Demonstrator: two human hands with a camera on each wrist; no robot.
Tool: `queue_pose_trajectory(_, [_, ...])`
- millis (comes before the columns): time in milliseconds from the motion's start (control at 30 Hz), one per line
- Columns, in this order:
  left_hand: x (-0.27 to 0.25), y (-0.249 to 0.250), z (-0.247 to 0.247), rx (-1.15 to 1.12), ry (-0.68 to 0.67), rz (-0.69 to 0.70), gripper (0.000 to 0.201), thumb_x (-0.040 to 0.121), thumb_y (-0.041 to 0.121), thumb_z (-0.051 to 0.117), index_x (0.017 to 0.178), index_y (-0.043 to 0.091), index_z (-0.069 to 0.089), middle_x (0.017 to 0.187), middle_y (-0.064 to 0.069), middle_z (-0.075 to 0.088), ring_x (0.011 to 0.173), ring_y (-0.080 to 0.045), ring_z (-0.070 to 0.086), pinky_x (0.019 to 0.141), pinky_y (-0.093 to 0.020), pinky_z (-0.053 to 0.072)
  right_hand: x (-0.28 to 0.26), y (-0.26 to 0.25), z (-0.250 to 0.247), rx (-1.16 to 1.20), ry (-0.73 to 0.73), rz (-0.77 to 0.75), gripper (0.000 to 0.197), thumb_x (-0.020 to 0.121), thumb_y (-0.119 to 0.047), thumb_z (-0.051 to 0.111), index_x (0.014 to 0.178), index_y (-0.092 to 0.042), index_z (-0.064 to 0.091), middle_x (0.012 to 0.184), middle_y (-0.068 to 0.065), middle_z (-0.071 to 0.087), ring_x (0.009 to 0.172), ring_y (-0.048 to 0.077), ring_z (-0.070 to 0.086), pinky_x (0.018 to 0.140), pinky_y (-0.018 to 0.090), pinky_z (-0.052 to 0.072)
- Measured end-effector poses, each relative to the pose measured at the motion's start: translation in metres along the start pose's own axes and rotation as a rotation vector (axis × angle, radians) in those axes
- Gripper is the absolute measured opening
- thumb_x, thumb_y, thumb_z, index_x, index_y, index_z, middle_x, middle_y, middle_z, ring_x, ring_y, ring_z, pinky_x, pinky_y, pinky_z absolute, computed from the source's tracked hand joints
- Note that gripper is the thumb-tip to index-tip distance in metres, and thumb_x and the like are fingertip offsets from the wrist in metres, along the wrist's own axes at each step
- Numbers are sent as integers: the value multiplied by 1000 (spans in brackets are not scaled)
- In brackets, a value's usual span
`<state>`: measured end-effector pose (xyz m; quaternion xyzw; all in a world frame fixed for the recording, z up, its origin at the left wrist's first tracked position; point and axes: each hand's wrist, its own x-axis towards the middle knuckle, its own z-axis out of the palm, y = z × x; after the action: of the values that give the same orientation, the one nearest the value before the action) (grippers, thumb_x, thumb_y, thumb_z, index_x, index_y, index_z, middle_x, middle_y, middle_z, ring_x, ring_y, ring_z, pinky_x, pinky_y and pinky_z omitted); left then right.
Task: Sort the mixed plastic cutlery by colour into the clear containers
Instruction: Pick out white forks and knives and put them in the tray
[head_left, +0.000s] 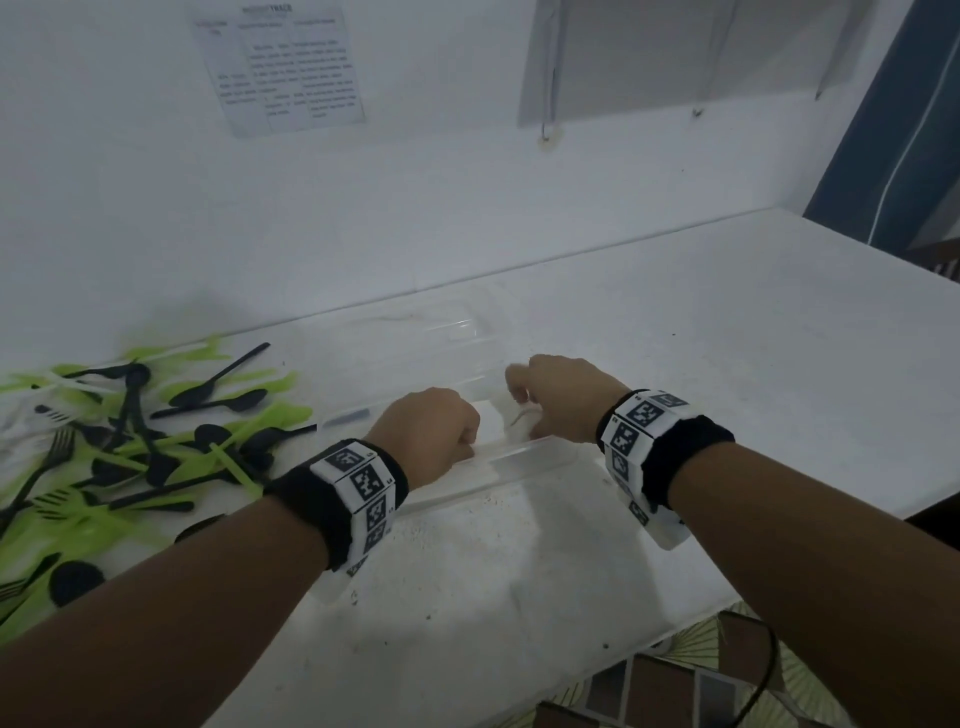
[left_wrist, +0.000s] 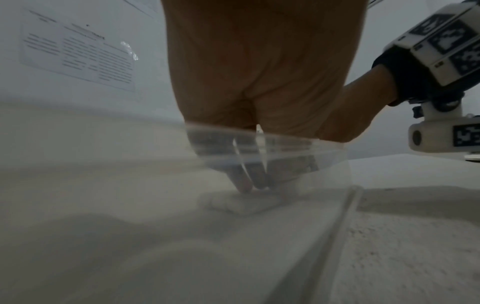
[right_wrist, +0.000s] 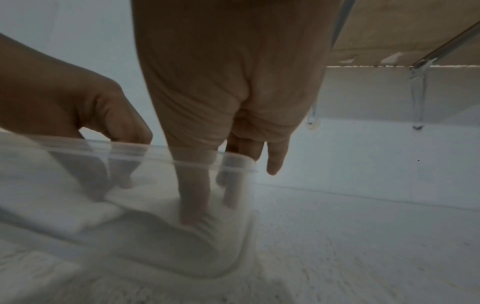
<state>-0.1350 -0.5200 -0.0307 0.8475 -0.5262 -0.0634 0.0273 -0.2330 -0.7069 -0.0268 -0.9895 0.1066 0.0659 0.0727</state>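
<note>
Clear container (head_left: 540, 457) blurs both hands' fingers (right_wrist: 193, 197) inside, grip unclear, white cloth (right_wrist: 64, 205) beneath.

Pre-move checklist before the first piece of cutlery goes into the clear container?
1. Clear container flat on table: ok.
2. Container free of other items: not ok, white folded cloth or paper inside.
3. Left hand free: not ok, fingers down on the white item.
4. Right hand free: not ok, fingers inside container.
5. Cutlery pile reachable at left: ok, unsorted.
6. Second container empty: cannot tell.
</note>
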Motion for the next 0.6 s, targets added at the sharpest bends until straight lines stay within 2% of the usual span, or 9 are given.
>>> queue_pose_trajectory(33, [-1, 0, 0, 9, 1, -6, 14, 98, 30, 65, 104, 21, 72, 108, 3, 63, 100, -19, 62, 85, -32, 48, 0, -1, 1, -22, -9, 4, 15, 88, -14, 69, 94, -21, 57, 97, -1, 57, 89, 23, 58, 72, 31, 45])
queue_pose_trajectory(100, [-1, -1, 1, 23, -13, -1, 16, 100, 31, 61, 105, 20, 72, 108, 3, 62, 100, -19, 61, 83, -31, 46, 1, -1, 3, -34, -16, 27, 16, 88, -12, 65, 80, -25, 60, 93, -3, 61, 89, 22, 60, 71, 29, 45])
queue_pose_trajectory(167, [0, -2, 1, 28, -32, 12, 18, 101, 28, 57, 108, 20, 72, 110, 3, 61, 102, -19, 60, 83, -29, 45, 1, -2, 4, -63, 6, 48, 19, 88, -15, 66, 76, -27, 57, 91, -4, 63, 86, 22, 62, 71, 30, 45])
queue_pose_trajectory(267, [3, 1, 2, 80, -17, 22, 18, 101, 22, 52, 107, 21, 69, 110, 3, 61, 101, -20, 60, 78, -27, 39, 0, -2, 8, -133, 63, 28, 19, 87, -19, 66, 75, -27, 53, 85, -9, 58, 79, 19, 56, 70, 29, 34])
queue_pose_trajectory(433, [2, 1, 5, 63, 18, -15, 18, 99, 21, 54, 102, 24, 71, 110, 4, 68, 99, -20, 64, 83, -29, 46, 3, 0, 9, -42, 44, 58, 26, 82, -11, 67, 68, -27, 53, 85, -2, 63, 81, 24, 64, 66, 29, 47])
queue_pose_trajectory(533, [2, 0, 4, 35, 22, -14, 18, 99, 20, 56, 101, 24, 73, 112, 6, 69, 102, -18, 64, 86, -28, 45, 2, -4, 4, -40, 4, 51, 21, 84, -10, 67, 73, -27, 61, 89, 0, 66, 86, 25, 66, 74, 34, 56])
queue_pose_trajectory(600, [3, 0, 2, 37, -2, -2, 20, 100, 20, 54, 105, 21, 74, 114, 6, 69, 105, -17, 63, 86, -27, 45, 1, -5, -4, -66, -51, 36, 14, 91, -11, 60, 87, -20, 71, 97, 3, 70, 92, 26, 66, 80, 36, 57])
